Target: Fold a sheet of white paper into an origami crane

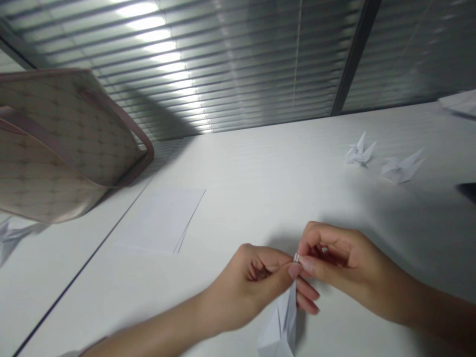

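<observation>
Low in the middle of the head view is a partly folded white origami paper (279,322), its narrow tip pointing up and its wider end running to the lower edge. My left hand (262,280) pinches it just below the tip between thumb and fingers, with some fingertips behind the paper. From the right, my right hand (336,267) pinches the very end of that tip between thumb and forefinger. Both hands meet there, so the small folds at the tip are mostly covered.
Two folded paper cranes (360,151) stand at the back right of the white table (253,183). Paper sheets (159,220) lie stacked at left. Behind them stands a patterned handbag (70,148). Another folded paper (13,238) is at the left edge. Blinds (253,64) line the back.
</observation>
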A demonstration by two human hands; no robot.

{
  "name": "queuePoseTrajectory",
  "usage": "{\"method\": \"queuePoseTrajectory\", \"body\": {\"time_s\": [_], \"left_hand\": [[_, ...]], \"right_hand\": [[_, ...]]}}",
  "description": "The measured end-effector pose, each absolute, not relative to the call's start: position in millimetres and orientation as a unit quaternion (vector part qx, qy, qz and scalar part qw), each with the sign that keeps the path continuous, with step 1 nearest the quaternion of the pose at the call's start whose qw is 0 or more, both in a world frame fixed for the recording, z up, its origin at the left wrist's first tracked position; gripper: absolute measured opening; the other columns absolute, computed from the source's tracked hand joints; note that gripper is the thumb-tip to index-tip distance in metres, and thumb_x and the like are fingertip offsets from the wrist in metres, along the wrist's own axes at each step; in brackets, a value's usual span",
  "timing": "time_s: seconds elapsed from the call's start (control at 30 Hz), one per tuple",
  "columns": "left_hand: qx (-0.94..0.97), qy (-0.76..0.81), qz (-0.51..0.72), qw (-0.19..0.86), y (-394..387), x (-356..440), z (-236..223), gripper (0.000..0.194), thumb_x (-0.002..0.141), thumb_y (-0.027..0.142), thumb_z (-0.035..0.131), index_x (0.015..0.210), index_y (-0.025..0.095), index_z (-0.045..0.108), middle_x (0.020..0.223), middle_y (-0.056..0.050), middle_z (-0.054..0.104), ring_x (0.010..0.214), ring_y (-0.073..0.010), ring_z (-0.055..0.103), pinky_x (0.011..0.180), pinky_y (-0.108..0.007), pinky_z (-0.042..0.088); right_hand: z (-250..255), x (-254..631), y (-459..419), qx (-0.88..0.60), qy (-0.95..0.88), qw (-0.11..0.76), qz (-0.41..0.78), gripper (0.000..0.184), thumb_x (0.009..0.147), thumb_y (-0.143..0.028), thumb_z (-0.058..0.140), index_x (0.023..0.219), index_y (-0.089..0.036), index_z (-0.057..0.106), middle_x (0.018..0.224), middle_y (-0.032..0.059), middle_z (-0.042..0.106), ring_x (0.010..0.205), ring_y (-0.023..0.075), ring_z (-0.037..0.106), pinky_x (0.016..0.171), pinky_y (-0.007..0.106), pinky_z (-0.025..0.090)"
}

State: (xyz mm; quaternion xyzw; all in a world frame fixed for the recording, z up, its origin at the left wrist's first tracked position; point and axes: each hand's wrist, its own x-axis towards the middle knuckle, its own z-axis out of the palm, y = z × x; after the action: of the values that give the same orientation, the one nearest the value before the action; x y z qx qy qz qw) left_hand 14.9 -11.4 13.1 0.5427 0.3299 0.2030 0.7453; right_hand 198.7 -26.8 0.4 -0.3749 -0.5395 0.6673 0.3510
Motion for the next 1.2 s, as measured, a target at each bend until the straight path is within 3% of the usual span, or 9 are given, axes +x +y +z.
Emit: {"method": "queuePoseTrajectory", "body": {"time_s": [0.2,0.57,1.0,1.2], "left_hand": [[0.569,0.334,0.193,0.727,-12.8,15.2,16.5,0.051,0.089,0.047,0.046,0.091,0.003,0.073,0.078,-0.018,0.074,0.070,-0.0200,0.070,0.070,-0.029,0.053],[0.581,0.352,0.188,0.709,-16.4,15.0,16.1,0.059,0.089,0.051,0.044,0.092,-0.001,0.072,0.084,-0.023,0.073,0.078,-0.0264,0.072,0.071,-0.032,0.055],[0.572,0.357,0.188,0.714,-17.0,14.8,15.6,0.053,0.088,0.047,0.049,0.098,0.001,0.071,0.093,-0.021,0.073,0.091,-0.0268,0.069,0.089,-0.037,0.052],[0.570,0.374,0.194,0.706,-17.8,14.3,13.3,0.049,0.089,0.045,0.050,0.094,0.002,0.072,0.087,-0.020,0.074,0.084,-0.0264,0.071,0.083,-0.036,0.055]], "right_hand": [[0.2,197.6,-27.1,-0.349,-0.515,0.344,0.703,0.014,0.089,-0.027,0.054,0.078,-0.020,0.051,0.057,-0.0052,0.056,0.057,0.0116,0.060,0.059,0.026,0.044],[-1.2,198.4,-25.4,-0.353,-0.509,0.345,0.705,0.015,0.088,-0.028,0.056,0.077,-0.020,0.052,0.058,-0.0046,0.056,0.055,0.0113,0.060,0.056,0.025,0.044],[-1.9,198.9,-24.8,-0.334,-0.489,0.347,0.727,0.016,0.086,-0.029,0.059,0.076,-0.018,0.052,0.061,-0.0044,0.056,0.058,0.0105,0.060,0.057,0.024,0.045],[0.1,199.0,-25.0,-0.344,-0.493,0.338,0.725,0.016,0.087,-0.030,0.057,0.076,-0.018,0.053,0.062,-0.0038,0.056,0.059,0.0112,0.060,0.059,0.026,0.046]]}}
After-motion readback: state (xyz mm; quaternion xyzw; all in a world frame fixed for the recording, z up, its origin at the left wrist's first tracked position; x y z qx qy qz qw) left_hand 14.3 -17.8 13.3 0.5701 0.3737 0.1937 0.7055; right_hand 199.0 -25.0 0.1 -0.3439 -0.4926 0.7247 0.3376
